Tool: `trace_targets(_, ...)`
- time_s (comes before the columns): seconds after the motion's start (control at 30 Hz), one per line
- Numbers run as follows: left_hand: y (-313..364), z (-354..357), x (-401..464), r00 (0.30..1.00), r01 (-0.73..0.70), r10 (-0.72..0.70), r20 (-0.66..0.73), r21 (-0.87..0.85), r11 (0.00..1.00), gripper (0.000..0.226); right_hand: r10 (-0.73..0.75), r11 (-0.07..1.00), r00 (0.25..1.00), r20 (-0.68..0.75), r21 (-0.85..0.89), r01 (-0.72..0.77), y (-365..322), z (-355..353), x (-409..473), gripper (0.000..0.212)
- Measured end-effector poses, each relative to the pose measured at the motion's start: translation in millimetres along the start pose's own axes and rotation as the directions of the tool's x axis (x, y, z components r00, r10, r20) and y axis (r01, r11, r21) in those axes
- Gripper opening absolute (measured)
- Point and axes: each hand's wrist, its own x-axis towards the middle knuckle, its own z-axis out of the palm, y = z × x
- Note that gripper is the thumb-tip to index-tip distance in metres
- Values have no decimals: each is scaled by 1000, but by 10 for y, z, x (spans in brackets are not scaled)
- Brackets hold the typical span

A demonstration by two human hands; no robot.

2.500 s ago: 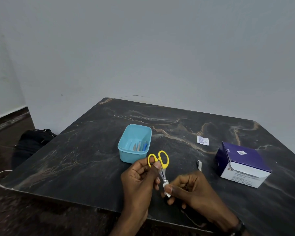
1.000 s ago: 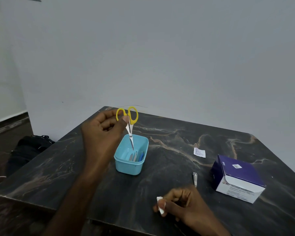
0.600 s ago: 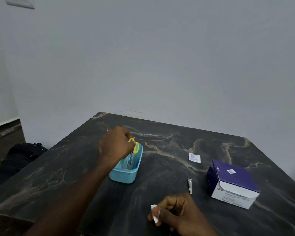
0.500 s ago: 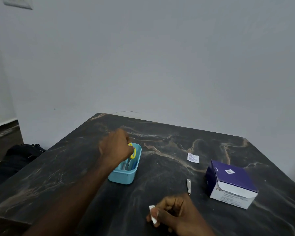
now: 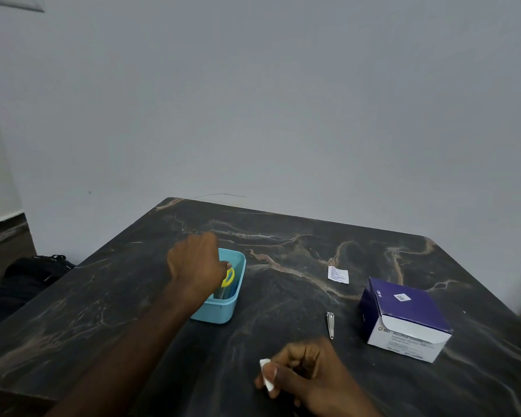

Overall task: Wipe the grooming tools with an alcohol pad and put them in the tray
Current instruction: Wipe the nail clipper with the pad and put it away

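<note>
Left hand reaching into tray, grip on scissors indiscernible; right hand fisted, pinching pad above desk.

Yellow-handled scissors inside your light blue tray with other tools, folded white alcohol pad pinched in your right hand, silver nail clipper flat on desk.
</note>
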Motion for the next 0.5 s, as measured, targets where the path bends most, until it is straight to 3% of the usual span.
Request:
trace_targets(0.13,213,-120,-187,980,-125,111,-164,-76,989,27,-15,1000,1000,-8,-2,15,24,-1,9,22)
trace_targets(0.23,410,-143,-328,962,-235,196,-188,-213,948,17,-20,1000,1000,-4,6,20,36,-5,7,22)
trace_targets(0.37,678,-64,-415,957,-282,288,-27,-312,907,18,-35,999,999,-7,0,35,53,-7,8,26)
trace_targets(0.5,972,138,-417,883,-304,397,251,-339,890,27,-51,998,999,7,35,51,75,3,14,19)
